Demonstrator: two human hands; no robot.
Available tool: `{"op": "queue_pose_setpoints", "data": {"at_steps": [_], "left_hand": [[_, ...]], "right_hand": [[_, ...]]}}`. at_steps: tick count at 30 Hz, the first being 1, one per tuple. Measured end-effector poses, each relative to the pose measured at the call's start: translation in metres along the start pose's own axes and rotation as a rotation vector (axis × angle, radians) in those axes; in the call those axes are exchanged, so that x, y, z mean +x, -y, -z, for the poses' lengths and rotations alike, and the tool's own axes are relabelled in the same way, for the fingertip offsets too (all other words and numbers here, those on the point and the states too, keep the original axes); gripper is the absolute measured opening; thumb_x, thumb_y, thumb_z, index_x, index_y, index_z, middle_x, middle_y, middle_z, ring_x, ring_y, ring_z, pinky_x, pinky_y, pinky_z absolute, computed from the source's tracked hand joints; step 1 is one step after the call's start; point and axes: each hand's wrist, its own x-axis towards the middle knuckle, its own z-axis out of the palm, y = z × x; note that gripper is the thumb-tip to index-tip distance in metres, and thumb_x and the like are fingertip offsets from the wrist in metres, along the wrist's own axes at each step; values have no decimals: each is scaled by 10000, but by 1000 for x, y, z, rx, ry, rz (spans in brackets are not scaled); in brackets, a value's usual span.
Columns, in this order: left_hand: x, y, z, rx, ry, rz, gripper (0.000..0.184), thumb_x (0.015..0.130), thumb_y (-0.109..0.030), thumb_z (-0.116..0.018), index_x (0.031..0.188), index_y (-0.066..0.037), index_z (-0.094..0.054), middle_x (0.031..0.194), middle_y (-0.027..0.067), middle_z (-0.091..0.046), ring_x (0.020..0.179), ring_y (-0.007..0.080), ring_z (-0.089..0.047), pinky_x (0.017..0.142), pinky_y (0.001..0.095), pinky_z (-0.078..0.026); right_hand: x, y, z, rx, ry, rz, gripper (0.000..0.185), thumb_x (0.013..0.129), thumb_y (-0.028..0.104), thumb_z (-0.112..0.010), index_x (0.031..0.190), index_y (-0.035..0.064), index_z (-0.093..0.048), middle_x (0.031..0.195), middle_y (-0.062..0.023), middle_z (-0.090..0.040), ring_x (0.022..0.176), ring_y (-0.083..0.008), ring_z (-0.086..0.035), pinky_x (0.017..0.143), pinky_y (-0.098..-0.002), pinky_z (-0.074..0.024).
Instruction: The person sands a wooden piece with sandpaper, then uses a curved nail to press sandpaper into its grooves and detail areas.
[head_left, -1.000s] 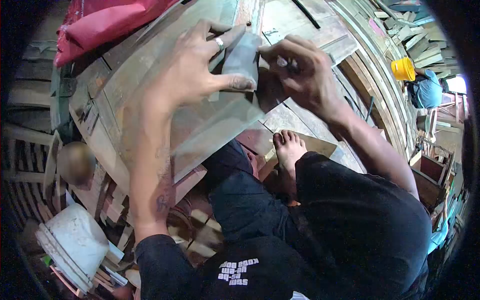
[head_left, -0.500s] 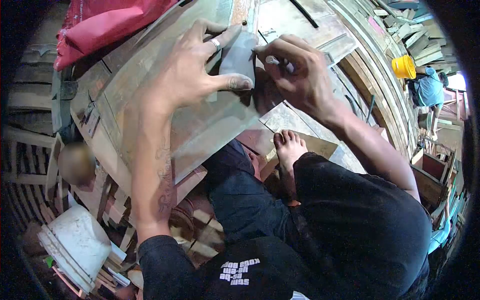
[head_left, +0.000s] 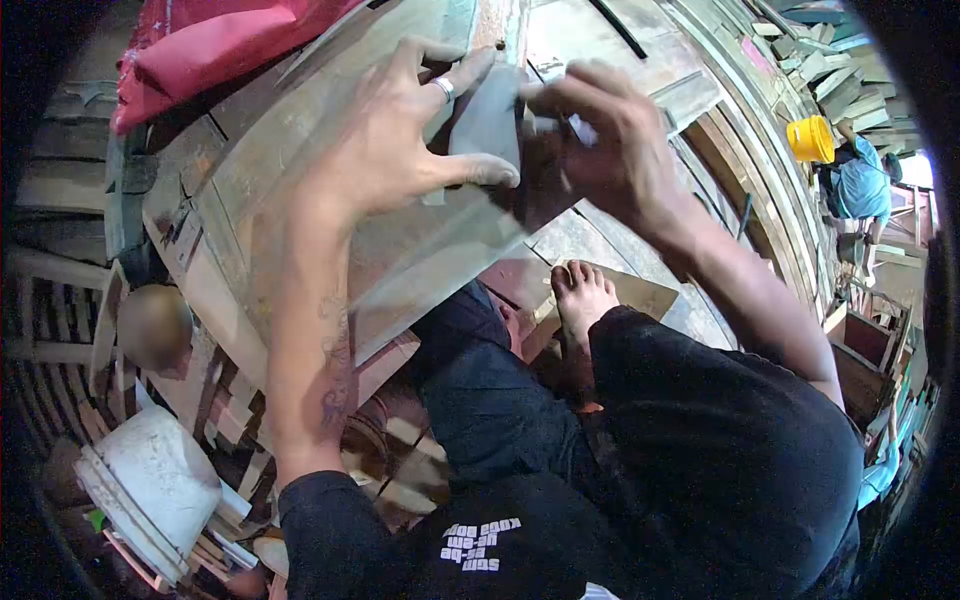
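Note:
My left hand [head_left: 395,140], with a ring on one finger, spans a smooth grey flat piece [head_left: 485,125] with a curved edge. Its fingers press near the piece's upper end and its thumb lies across the lower end, holding it against a wooden board [head_left: 500,25]. A small dark hole shows in the board just above the piece. Close to the piece's right edge, my right hand [head_left: 620,140] is closed around a slim pale pen-like stick [head_left: 545,125]. Motion smears that hand, and most of the stick is hidden.
A red cloth or sack [head_left: 220,50] lies at upper left. Long planks [head_left: 740,130] run along the right. A white bucket [head_left: 155,485] stands at lower left. My bare foot [head_left: 582,300] rests below the board. Another person [head_left: 862,180] is near a yellow bucket [head_left: 810,139].
My right hand has shifted slightly up and right beside the grey piece, now blurred. The left hand keeps its hold; the whole view has moved a little.

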Motion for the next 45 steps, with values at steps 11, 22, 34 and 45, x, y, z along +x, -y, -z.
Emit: {"op": "queue_pose_setpoints", "data": {"at_steps": [11, 22, 34, 45], "left_hand": [[-2, -6, 5, -47, 20, 39, 1036, 688, -459, -978, 1586, -132, -576, 1425, 179, -547, 1362, 361, -551, 1173, 460, -444], [1, -3, -1, 25, -19, -3, 1088, 659, -672, -925, 1547, -123, -617, 1457, 191, -550, 1321, 427, -564, 1157, 506, -451], [-4, -3, 4, 35, -16, -41, 1165, 628, -509, -1006, 1616, -126, -523, 1537, 205, -503, 1418, 400, -526, 1205, 494, -414], [0, -9, -1, 52, -39, -78, 1179, 616, -614, -970, 1596, -116, -543, 1510, 207, -543, 1382, 420, -547, 1177, 504, -429]], "right_hand": [[5, 9, 6, 22, 43, 21, 307, 798, 147, -812, 1099, 99, -776, 995, -158, -701, 951, -399, -690, 825, -481, -573], [35, -9, 10, -114, 79, 75, 330, 768, 18, -764, 1089, 89, -787, 941, -117, -684, 903, -305, -699, 811, -402, -577], [43, 3, 20, -96, 182, 154, 226, 824, 105, -741, 1045, 106, -793, 1012, -146, -731, 978, -391, -721, 849, -478, -583], [36, -11, 14, -24, 49, 252, 390, 829, -64, -776, 1189, 85, -780, 1059, -93, -732, 904, -280, -730, 759, -389, -602]]}}
